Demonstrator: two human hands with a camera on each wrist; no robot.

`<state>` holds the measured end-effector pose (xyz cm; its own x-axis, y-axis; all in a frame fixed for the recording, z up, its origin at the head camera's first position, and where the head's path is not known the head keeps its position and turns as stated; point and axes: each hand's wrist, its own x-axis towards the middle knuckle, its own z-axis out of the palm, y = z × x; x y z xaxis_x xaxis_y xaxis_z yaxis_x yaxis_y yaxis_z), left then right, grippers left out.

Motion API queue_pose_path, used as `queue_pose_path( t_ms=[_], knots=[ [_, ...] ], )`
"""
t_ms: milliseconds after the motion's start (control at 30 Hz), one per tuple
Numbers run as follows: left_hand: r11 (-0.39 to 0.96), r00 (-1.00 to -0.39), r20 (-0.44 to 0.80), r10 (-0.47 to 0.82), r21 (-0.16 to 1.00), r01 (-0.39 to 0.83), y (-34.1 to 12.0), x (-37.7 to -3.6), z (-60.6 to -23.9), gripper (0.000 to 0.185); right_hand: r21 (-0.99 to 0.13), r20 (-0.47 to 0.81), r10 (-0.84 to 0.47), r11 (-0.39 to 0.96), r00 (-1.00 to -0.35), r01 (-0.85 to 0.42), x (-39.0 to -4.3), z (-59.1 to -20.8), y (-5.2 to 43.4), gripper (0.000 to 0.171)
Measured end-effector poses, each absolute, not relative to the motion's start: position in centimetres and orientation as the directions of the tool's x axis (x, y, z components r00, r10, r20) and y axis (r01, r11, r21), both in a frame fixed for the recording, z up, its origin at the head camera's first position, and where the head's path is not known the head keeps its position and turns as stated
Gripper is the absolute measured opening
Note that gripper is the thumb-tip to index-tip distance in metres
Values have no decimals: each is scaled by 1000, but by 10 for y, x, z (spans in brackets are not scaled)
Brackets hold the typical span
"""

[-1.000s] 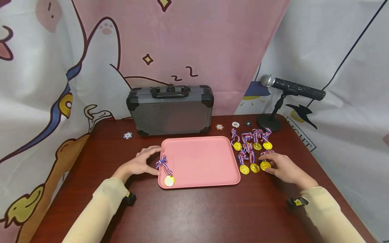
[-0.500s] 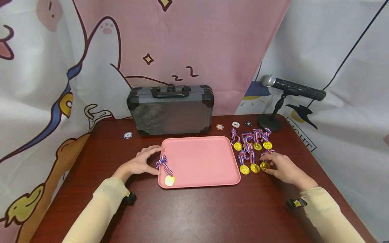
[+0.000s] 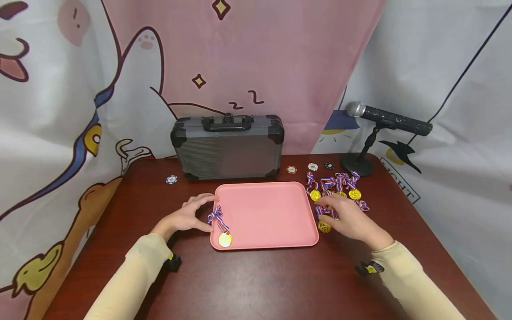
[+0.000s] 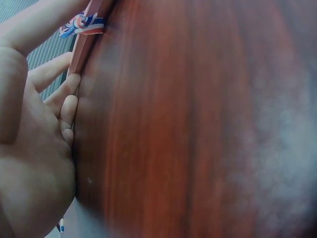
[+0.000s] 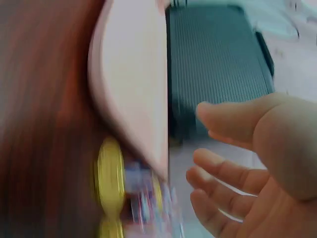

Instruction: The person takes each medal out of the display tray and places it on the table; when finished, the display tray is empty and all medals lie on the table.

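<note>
A pink tray (image 3: 268, 213) lies on the table, with a gold medal (image 3: 225, 240) on a tied striped ribbon near its left front corner. My left hand (image 3: 186, 217) rests against the tray's left rim, its thumb and fingers spread either side of the ribbon (image 4: 81, 24). To the right of the tray, several gold medals (image 3: 354, 194) with red, white and blue ribbons lie in rows. Over the front row hovers my right hand (image 3: 350, 218), partly hiding those medals. In the right wrist view, its thumb and fingers (image 5: 223, 171) stand apart with nothing between them.
A grey case (image 3: 230, 151) with black corners stands behind the tray. At the back right is a microphone (image 3: 388, 118) on a stand. Poker chips lie along the back: a blue one (image 3: 171, 179), an orange one (image 3: 291, 170), a white one (image 3: 313, 166) and a black one (image 3: 329, 166).
My right hand has moved left from the rightmost front medal to over the medals nearest the tray. The left hand stays at the tray's rim. The head view has shifted slightly.
</note>
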<state>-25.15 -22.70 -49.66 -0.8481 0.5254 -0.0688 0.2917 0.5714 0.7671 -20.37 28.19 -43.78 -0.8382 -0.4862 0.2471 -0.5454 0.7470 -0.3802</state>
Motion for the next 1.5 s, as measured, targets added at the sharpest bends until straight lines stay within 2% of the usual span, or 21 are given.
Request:
queue_pose_path(
  t_ms=[133, 233, 400, 567, 667, 867, 1000, 1233, 1500],
  knots=[
    [570, -851, -64, 521, 769, 290, -229, -252, -498, 98, -496, 242, -591, 607, -770, -621, -205, -445, 230, 39],
    [571, -851, -58, 522, 765, 298, -229, -253, -497, 97, -527, 209, -672, 535, -711, -661, -204, -451, 191, 40],
    [567, -848, -57, 526, 767, 300, -228, -253, -495, 97, -499, 156, -770, 479, -618, -722, -201, -462, 132, 42],
    [576, -849, -89, 521, 771, 273, -227, -251, -497, 98, -439, 133, -815, 462, -564, -771, -197, -472, 91, 46],
    [582, -853, -94, 514, 769, 265, -226, -250, -498, 99, -407, 144, -806, 481, -575, -776, -196, -478, 74, 47],
    [584, -850, -74, 522, 757, 293, -224, -250, -497, 99, -383, 143, -728, 584, -670, -716, -191, -482, 54, 53],
    [579, -850, -55, 524, 754, 309, -226, -252, -496, 98, -383, 167, -695, 608, -699, -696, -191, -482, 48, 49],
    [569, -848, -48, 528, 761, 311, -228, -252, -498, 96, -444, 186, -677, 589, -713, -675, -191, -483, 41, 41],
    [565, -848, -49, 528, 766, 307, -227, -251, -498, 97, -576, 127, -668, 552, -733, -603, -193, -482, 35, 42]
  ],
)
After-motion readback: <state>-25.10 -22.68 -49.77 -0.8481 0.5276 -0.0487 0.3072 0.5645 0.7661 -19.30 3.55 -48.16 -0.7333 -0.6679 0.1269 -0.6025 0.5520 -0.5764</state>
